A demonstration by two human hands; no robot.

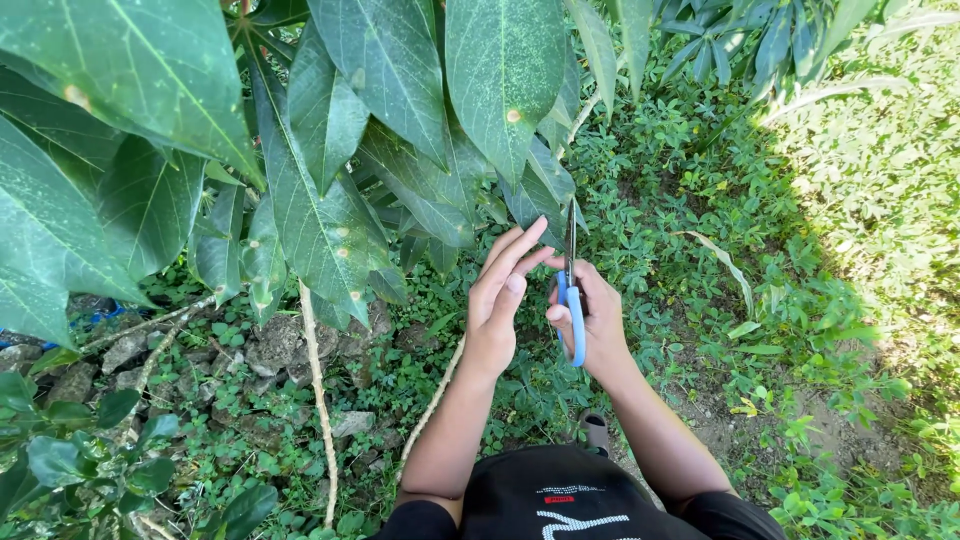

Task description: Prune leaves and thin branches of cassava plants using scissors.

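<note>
My right hand (598,318) grips a pair of blue-handled scissors (572,300), blades pointing up toward the leaves. My left hand (500,295) is held beside it with fingers straight and apart, fingertips near the scissor blades and the lower edge of a large green leaf (535,195). The left hand holds nothing. Big drooping leaves (320,210) of a plant hang just above and left of both hands. A thin pale stem (318,400) runs down from the foliage to the ground.
Low green weeds (690,260) cover the ground to the right. Grey stones (270,345) lie at the plant's base on the left. A sandalled foot (597,432) shows below my hands. Sunlit grass (890,180) lies far right.
</note>
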